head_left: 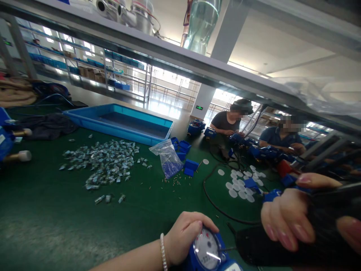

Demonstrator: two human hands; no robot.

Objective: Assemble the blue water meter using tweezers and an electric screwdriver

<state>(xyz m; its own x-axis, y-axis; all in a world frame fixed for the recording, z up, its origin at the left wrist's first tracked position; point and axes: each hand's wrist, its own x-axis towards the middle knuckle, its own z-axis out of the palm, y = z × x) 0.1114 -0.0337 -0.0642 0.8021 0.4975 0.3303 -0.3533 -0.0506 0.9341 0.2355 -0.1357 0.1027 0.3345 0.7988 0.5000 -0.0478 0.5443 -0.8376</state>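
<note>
At the bottom centre, my left hand [184, 237], with a beaded bracelet at its wrist, is wrapped round a blue water meter [207, 250] with a round white dial. On the right, my right hand [290, 218] grips a black electric screwdriver [262, 242]; much of its body is dark and cut off by the frame. Its thin metal bit points left and reaches the meter's edge beside the dial. Whether the tip sits in a screw, I cannot tell.
Small clear-and-silver parts [109, 162] lie heaped left of centre, before a blue tray [126, 122]. A plastic bag [169, 162], loose screws [176, 181], blue covers [191, 167], white discs [239, 186] and a black cable [214, 203] lie beyond my hands. Two people sit opposite.
</note>
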